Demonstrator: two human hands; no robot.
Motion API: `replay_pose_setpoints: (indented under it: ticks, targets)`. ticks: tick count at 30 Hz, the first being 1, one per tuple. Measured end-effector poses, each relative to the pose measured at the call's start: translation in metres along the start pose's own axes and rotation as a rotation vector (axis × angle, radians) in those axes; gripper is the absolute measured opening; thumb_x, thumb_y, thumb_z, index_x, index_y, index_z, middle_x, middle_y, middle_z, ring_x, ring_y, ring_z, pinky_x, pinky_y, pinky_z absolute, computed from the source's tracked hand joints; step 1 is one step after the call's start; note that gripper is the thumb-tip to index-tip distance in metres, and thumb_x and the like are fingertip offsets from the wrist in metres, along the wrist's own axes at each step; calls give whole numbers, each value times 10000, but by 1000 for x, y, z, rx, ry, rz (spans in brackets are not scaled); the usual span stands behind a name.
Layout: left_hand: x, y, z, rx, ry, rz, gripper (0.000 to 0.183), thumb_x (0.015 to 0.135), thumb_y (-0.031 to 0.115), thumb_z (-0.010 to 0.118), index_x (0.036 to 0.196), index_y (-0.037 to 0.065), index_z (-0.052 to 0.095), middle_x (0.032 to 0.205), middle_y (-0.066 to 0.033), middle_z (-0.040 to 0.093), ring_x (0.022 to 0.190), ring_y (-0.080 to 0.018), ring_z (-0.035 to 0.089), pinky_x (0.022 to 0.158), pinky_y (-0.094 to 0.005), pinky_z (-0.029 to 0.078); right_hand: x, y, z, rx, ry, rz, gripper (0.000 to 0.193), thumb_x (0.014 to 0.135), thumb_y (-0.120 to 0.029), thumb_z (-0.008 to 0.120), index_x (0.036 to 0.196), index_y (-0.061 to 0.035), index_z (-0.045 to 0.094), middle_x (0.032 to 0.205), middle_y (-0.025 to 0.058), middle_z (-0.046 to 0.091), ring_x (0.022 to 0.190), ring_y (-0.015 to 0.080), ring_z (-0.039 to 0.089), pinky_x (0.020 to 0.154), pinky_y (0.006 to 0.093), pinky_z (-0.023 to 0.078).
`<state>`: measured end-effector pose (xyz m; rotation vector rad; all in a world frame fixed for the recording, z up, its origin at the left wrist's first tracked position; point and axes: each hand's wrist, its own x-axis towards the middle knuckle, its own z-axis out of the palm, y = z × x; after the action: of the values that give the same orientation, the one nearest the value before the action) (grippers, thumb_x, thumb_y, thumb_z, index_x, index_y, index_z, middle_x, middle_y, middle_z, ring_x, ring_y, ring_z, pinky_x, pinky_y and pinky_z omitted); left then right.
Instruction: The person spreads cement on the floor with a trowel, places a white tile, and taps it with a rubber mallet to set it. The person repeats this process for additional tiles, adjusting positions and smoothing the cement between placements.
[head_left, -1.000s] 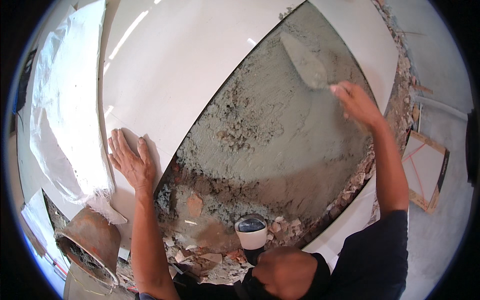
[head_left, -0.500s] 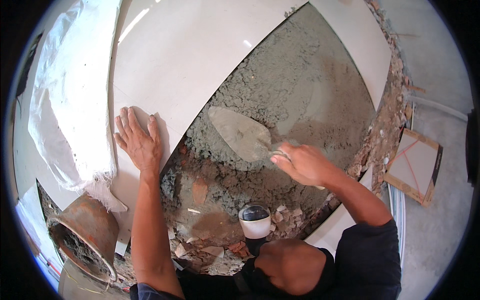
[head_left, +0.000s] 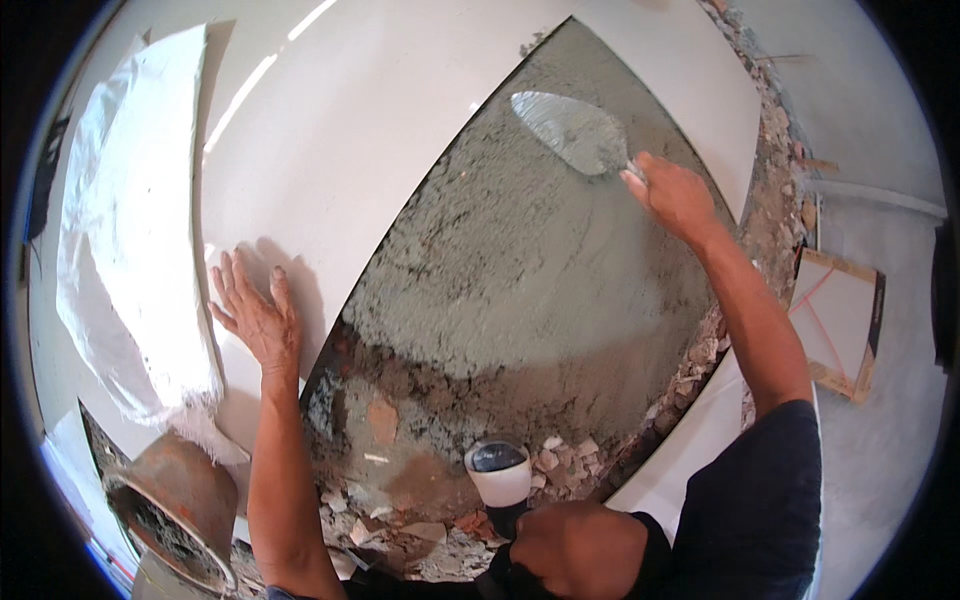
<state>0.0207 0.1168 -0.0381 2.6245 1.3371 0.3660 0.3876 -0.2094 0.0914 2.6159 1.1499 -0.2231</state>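
My right hand (head_left: 672, 196) is closed round the handle of a pointed trowel (head_left: 575, 130), whose grey blade lies over the far part of the wet mortar bed (head_left: 520, 240). The blade's tip points to the far left. Smoothed mortar spreads below the trowel, rougher and crumbly along the left side and near edge. My left hand (head_left: 255, 312) rests on a large pale floor tile (head_left: 340, 120) left of the mortar, fingers spread, holding nothing. Another pale tile (head_left: 700, 80) borders the bed on the far right.
A white woven sack (head_left: 140, 240) lies on the left tile. Below it, a rusty bucket (head_left: 180, 490) with mortar inside leans on its side. Broken rubble (head_left: 565, 462) lies near me and along the right. A boxed tile (head_left: 838, 322) sits on the concrete floor at right.
My right hand and the trowel have swept away from me and to the right, leaving smoother mortar behind. My left hand stays on the tile; the whole view has shifted slightly.
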Motion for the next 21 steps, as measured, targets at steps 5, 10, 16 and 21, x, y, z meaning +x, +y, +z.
replay_pose_setpoints:
  ticks: [5, 10, 16, 21]
  targets:
    - [69, 75, 41, -51, -22, 134, 680, 941, 501, 441, 1473, 100, 304, 1537, -131, 269, 1460, -302, 132, 1169, -528, 34, -7, 30, 12, -18, -265, -105, 409, 948, -483, 448, 1008, -95, 564, 957, 145, 640, 835, 359, 640, 696, 480, 501]
    - [83, 94, 42, 112, -88, 98, 722, 941, 549, 407, 1491, 102, 269, 1548, -139, 243, 1464, -309, 103, 1164, -548, 52, 62, 75, 20, 20, -122, 68, 417, 946, -481, 453, 1009, -93, 591, 993, 146, 650, 885, 365, 634, 746, 473, 495]
    - [86, 100, 36, 173, -176, 66, 740, 938, 555, 415, 1494, 92, 259, 1562, -132, 207, 1464, -323, 88, 1154, -573, 32, 53, 62, -1, 332, -114, 261, 523, 952, -488, 466, 1085, 3, 585, 917, 167, 653, 825, 333, 642, 702, 451, 489]
    - [89, 106, 31, 205, -247, 26, 770, 927, 575, 414, 1499, 88, 243, 1571, -127, 182, 1466, -324, 73, 1153, -573, 34, 49, 26, -7, 1175, -318, 830, 457, 942, -461, 510, 976, -11, 585, 709, 84, 546, 559, 174, 575, 504, 355, 459]
